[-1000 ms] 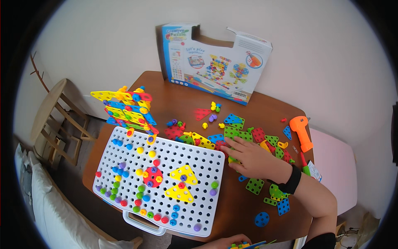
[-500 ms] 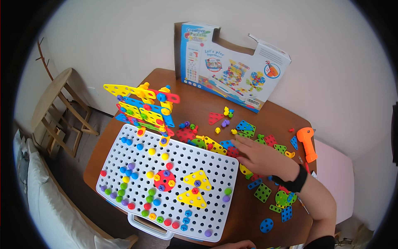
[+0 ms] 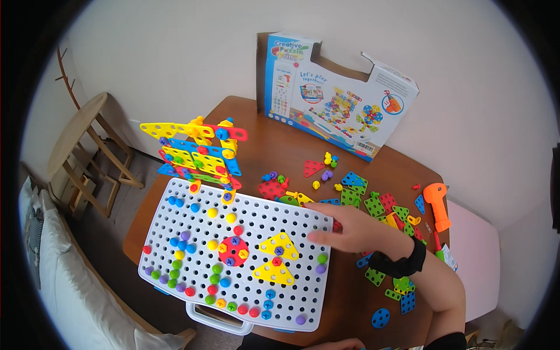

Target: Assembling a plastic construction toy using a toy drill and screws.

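A white pegboard [image 3: 198, 230] with a carrying handle [image 3: 219, 321] lies on the table, dotted with coloured pegs. My right hand [image 3: 356, 230] is on its far right corner, thumb on the top face and fingers along the far edge, their undersides hidden. Screwed to the board are a red disc [image 3: 233, 259] and two yellow triangular plates [image 3: 279, 273]. At the far left edge of the board stands an upright structure [image 3: 201, 153] of yellow, red, blue and green strips. Of my left hand [image 3: 341, 345], only a sliver shows at the lower edge; its grip is hidden.
Loose plates and pegs [image 3: 373, 204] are scattered along the right side of the brown table [image 3: 256, 125]. An orange toy drill [image 3: 436, 207] lies near the right edge. A printed box [image 3: 332, 96] stands at the back against the wall. A wooden stool [image 3: 81, 128] is left of the table.
My right hand has moved left and nearer, from over the loose plates onto the pegboard's corner. The board has shifted slightly and turned. The view has moved a little too.
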`<state>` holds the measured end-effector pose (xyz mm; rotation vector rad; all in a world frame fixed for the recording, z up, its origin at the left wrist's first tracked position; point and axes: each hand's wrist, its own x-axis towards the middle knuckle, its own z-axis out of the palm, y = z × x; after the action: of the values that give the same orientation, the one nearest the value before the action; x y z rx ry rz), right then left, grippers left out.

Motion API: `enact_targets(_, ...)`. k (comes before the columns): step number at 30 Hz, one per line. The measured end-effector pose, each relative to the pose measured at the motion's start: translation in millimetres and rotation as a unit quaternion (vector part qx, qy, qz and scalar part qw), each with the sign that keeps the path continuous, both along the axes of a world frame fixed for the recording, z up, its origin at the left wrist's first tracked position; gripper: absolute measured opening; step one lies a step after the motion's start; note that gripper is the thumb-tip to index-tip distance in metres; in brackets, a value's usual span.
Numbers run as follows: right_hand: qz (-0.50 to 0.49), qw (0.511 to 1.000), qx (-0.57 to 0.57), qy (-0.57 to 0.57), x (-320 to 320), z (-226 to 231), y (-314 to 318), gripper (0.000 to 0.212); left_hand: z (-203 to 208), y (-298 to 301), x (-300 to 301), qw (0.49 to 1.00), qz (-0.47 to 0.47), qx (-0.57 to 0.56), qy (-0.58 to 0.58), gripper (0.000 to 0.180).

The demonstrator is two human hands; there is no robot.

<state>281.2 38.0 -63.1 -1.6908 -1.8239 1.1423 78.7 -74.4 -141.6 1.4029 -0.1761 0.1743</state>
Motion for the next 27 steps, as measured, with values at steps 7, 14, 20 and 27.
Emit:
enact_targets(7, -0.019, 0.993, 0.094, -0.063, -21, -26, -23, 0.072, 5, 8, 10, 0.999, 0.021, -0.029, 0.024, 0.025)
enact_targets(14, -0.038, 0.988, 0.083, -0.125, -57, -32, -45, 0.078, -3, 8, 10, 0.999, 0.039, 0.032, -0.001, 0.024)
enact_targets(20, -0.007, 0.943, 0.218, -0.253, -66, -49, -52, 0.067, -11, 6, 16, 1.0, 0.011, 0.011, 0.022, 0.024)
enact_targets(27, -0.032, 0.917, 0.284, -0.278, -73, -63, -50, 0.062, -25, 3, 17, 0.999, 0.01, 0.033, -0.015, 0.027)
